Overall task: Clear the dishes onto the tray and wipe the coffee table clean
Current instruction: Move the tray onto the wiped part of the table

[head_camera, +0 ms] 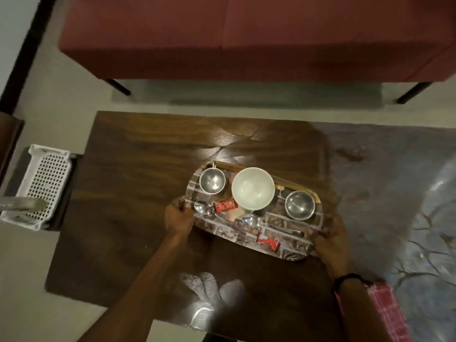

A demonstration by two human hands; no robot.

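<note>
A patterned oval tray [249, 240] is over the dark wooden coffee table [138, 183], near its right side. On the tray are a white bowl [253, 188], a steel cup [212, 180] at the left, a steel cup [299, 204] at the right, two spoons [203, 208] [254, 221] and two red wrappers [224, 206] [268, 241]. My left hand [178, 214] grips the tray's left end. My right hand [329, 236] grips its right end. A pink cloth [385, 314] hangs by my right forearm.
A dark red sofa [246, 38] on black legs stands beyond the table. A white perforated plastic basket [42, 186] sits on the floor to the left. A grey-blue patterned rug [394, 193] lies at the right, under the table's right end.
</note>
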